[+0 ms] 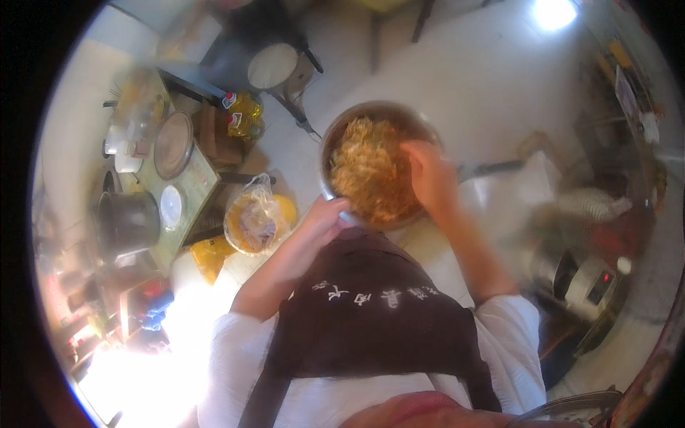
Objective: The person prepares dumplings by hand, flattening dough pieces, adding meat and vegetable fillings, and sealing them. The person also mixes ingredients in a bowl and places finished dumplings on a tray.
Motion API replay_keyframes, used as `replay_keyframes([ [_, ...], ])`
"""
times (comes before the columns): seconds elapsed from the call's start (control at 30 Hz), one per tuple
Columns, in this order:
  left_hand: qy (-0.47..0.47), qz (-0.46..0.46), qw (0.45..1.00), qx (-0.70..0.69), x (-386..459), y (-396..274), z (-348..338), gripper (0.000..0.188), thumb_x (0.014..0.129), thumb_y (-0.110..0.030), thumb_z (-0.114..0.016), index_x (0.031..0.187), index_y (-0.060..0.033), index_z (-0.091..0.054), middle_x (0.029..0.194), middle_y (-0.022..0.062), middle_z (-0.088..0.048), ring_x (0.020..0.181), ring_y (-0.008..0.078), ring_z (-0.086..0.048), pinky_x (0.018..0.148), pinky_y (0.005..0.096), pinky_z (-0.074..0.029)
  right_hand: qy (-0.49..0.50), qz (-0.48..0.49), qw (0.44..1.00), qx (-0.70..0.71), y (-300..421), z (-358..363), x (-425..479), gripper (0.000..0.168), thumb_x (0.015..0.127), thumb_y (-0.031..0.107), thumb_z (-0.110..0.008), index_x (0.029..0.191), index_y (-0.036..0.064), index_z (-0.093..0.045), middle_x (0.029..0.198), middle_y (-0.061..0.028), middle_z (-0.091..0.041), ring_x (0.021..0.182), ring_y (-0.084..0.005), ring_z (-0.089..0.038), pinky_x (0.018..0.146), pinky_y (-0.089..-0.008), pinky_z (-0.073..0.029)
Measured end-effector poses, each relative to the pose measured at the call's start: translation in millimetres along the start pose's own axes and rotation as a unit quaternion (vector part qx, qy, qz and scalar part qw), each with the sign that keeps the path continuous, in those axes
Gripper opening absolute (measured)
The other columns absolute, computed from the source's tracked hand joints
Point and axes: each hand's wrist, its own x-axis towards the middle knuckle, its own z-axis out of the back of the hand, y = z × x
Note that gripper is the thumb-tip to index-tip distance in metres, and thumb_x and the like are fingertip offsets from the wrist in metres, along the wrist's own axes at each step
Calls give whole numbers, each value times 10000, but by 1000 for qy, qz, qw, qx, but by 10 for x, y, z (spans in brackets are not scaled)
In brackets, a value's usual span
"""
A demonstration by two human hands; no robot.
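A round metal bowl [327,188] is in front of me at the centre of the head view, tilted, with shredded, orange-brown food [369,171] in it. My left hand [330,215] grips the bowl's near left rim, its thumb over the edge. At the bowl's right side is my right hand [431,174], blurred, its fingers reaching inside the rim beside the food. Whether those fingers hold any food cannot be told. Below the bowl shows the dark apron [374,321] that I wear, which bears writing.
To the left a table [203,176] bears a round lid [174,144], a white dish [171,207] and a big dark pot [128,222]. Oil bottles [245,124] stand beyond it. A plastic-lined bucket [257,224] is left of my forearm. A stool [273,65] stands farther off.
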Motion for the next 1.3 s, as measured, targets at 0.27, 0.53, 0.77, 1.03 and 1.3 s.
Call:
replay_keyframes([
  [0.27,88,3,994,69,1256,-1543,-1218,136,794,36,-522,922,56,-562,847,125,-588,700,222,-607,585,350,-540,-95,13,995,-35,-403,712,1637,161,808,-12,-598,948,19,-672,982,-133,-673,893,-289,-657,771,-342,-528],
  [0.53,173,47,978,104,2006,-2301,-3493,113,771,48,-518,873,94,-542,917,170,-571,812,294,-622,731,433,-564,-273,-39,955,-110,-1802,2221,2592,140,819,4,-579,923,25,-670,908,-151,-675,859,-300,-656,740,-370,-527],
  [0.77,100,94,978,159,2430,-2578,-5383,76,782,-11,-540,760,54,-573,794,156,-586,714,263,-611,599,355,-523,-72,-90,993,-37,-2950,3712,3210,96,797,43,-605,873,27,-663,858,-146,-649,826,-315,-627,732,-389,-506],
  [1.03,154,33,972,175,3685,-3655,-7149,135,775,-103,-581,698,8,-592,668,90,-562,578,176,-550,494,326,-437,166,5,982,93,-4509,4395,4757,63,681,27,-687,741,48,-682,782,-82,-597,797,-243,-598,723,-355,-500],
  [1.3,236,35,944,227,4195,-4713,-8312,146,736,-122,-553,709,20,-576,669,95,-565,575,176,-540,519,325,-453,-45,-70,995,-62,-4938,5493,6079,75,812,7,-606,866,17,-657,914,-147,-670,851,-284,-665,716,-344,-551],
])
